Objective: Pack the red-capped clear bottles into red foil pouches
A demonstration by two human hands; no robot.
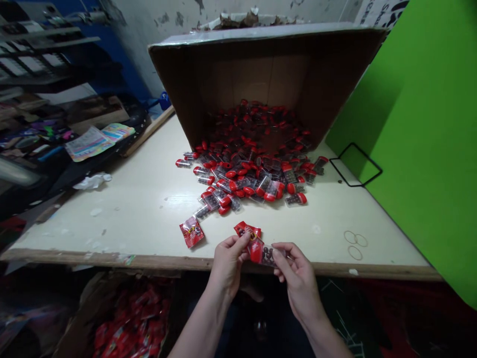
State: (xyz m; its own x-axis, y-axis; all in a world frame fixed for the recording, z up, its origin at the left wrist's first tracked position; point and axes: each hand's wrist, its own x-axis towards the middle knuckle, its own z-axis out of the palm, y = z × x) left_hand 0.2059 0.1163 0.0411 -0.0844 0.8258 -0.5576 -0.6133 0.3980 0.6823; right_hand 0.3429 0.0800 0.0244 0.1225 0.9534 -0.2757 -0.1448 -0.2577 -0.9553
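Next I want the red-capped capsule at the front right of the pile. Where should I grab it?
Pinch the clear capsule across its long sides, coming from above and from your side. It lies flat at the near edge of the pile, with nothing in front of it. Its straight body seems a safer grip than the rounded red cap.

left hand [228, 266]: raised, back upward, thumb and fingers pinching at the tips, wrist bent slightly
right hand [298, 283]: raised, back upward, thumb and fingertips pinching, fingers slightly curled
left forearm [199, 328]: bare, rising from the bottom edge, slanting inward
right forearm [326, 335]: bare, rising from the bottom edge, slanting inward
spacing: both hands just apart, in front of the body
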